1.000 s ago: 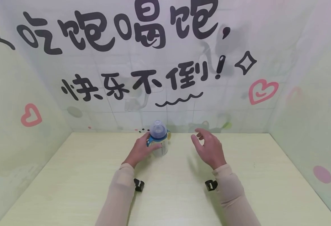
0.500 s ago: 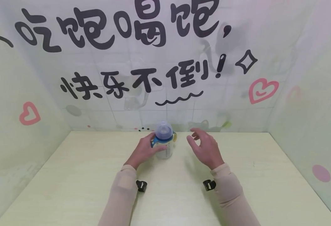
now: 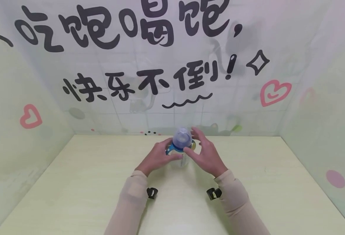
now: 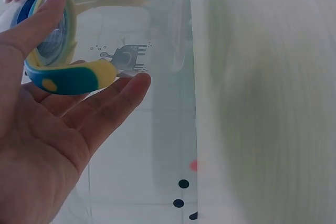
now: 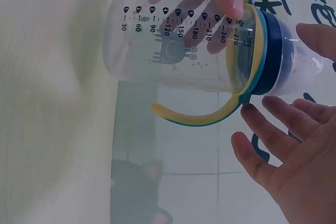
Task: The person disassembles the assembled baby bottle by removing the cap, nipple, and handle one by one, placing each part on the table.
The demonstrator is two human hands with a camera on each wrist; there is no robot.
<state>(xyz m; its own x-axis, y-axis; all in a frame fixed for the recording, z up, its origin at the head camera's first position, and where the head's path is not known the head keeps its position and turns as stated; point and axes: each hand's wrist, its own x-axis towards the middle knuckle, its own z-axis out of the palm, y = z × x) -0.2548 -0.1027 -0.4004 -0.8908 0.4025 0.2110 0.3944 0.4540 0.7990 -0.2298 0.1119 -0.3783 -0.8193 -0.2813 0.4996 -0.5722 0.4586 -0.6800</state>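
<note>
A clear baby bottle (image 3: 183, 160) stands upright near the back of the table, with a dark blue collar and a translucent domed cover (image 3: 182, 137). My left hand (image 3: 157, 157) grips it from the left, thumb over the front near the collar and fingers behind. Beside that hand is one blue-and-yellow handle (image 4: 73, 78); the other handle (image 5: 202, 119) points to the right. Around the cover's right side my right hand (image 3: 206, 156) holds its thumb and fingers spread. In the right wrist view, a gap shows between the right thumb (image 5: 317, 40) and the cover.
The pale wooden table (image 3: 87, 189) reaches back to a wall sheet (image 3: 172, 120) printed with black characters and hearts. Similar sheets close off the left side (image 3: 22, 156) and right side (image 3: 316, 137). Black wrist cameras sit under both sleeves.
My left hand has carried the bottle to the right, toward the middle. The right hand has come left, and its fingers now reach around the domed cover.
</note>
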